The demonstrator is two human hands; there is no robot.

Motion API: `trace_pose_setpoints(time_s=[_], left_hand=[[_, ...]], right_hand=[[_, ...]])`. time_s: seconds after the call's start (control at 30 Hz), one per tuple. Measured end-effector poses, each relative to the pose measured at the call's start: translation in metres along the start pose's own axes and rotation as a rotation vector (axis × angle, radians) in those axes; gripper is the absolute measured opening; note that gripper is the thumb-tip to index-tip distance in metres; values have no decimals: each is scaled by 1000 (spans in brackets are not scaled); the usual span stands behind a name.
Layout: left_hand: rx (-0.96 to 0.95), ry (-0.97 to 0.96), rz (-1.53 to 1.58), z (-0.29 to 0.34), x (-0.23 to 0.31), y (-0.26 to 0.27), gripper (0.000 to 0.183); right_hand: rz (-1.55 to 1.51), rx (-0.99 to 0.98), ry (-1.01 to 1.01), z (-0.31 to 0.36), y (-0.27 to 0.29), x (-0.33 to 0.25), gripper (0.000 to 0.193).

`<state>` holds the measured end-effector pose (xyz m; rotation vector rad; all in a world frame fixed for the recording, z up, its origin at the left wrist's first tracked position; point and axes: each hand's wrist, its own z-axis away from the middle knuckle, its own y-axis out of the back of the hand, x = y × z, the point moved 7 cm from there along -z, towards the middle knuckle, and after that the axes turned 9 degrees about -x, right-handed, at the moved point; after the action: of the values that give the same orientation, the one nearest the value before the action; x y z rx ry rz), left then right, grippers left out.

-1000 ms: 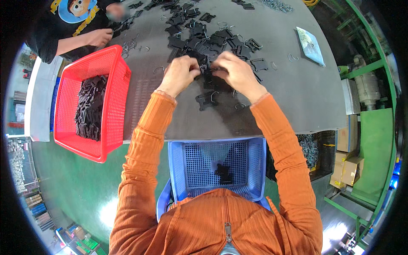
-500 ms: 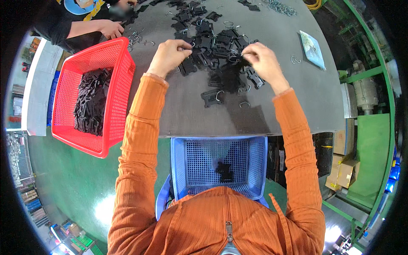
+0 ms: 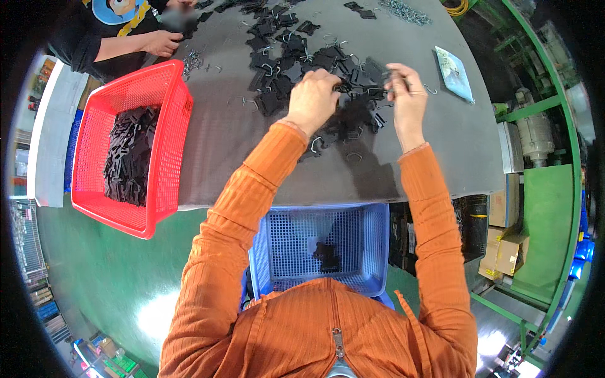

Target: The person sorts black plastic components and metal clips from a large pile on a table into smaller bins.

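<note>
A loose pile of flat black plastic pieces (image 3: 274, 101) and bent metal hooks (image 3: 355, 155) spreads over the grey table. Over the middle of it is my left hand (image 3: 312, 99), fingers closed and thumb toward the pieces; what they pinch is hidden. My right hand (image 3: 408, 104) hovers at the pile's right edge with its fingers curled together. Something small and dark shows at those fingertips, too blurred to name. Below the table edge, close to my body, a blue basket (image 3: 382, 246) holds a few black pieces (image 3: 326, 257).
To the left, a red basket (image 3: 167, 126) contains many black pieces. Beyond it a co-worker's hand (image 3: 162, 43) rests near more hooks (image 3: 194, 62). A light-blue packet (image 3: 455, 74) and a heap of metal chain or hooks (image 3: 406, 11) lie at the right and far side.
My left hand has moved right, from the pile's left side to over its middle. My right hand has shifted slightly to the right, away from the pieces.
</note>
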<state>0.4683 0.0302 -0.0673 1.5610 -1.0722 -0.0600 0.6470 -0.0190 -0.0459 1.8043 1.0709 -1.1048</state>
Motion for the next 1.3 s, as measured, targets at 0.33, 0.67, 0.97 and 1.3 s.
trace_pose_setpoints(time_s=[0.33, 0.67, 0.97, 1.3], left_hand=[[-14, -167, -169, -17, 38, -18, 20], [73, -122, 88, -46, -12, -8, 20], [-30, 183, -39, -44, -49, 34, 24], [101, 123, 435, -60, -22, 12, 25]], right_hand=[[576, -144, -13, -19, 38, 1, 9], [46, -74, -227, -1, 75, 20, 11], [683, -388, -157, -2, 65, 2, 19], [1218, -30, -75, 1, 45, -22, 18]])
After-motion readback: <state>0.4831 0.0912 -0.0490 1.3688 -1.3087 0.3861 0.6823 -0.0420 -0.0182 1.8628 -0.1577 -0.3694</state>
